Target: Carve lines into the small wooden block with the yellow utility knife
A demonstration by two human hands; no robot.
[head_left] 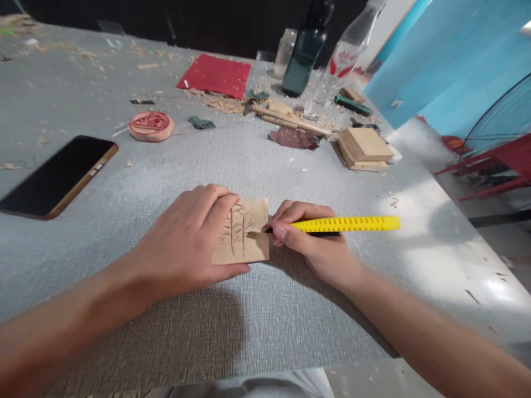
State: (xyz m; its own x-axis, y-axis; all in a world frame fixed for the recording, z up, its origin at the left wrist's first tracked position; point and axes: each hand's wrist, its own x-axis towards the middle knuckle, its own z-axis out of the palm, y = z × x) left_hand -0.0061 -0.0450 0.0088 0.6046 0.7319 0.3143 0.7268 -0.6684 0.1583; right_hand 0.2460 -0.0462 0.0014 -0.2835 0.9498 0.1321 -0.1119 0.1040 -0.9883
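head view: left hand (197,226) steadies carved wooden block (240,243); right hand (313,246) grips yellow utility knife (348,223); overpressing could slip it leftward.

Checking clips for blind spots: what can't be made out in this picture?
Head view: left part of the wooden block, covered by the left hand.
Head view: front of the yellow tool, partly covered by the right hand.
Head view: top of the labelled bottle, cut off by the upper edge.
Head view: wording on its label, too blurred.
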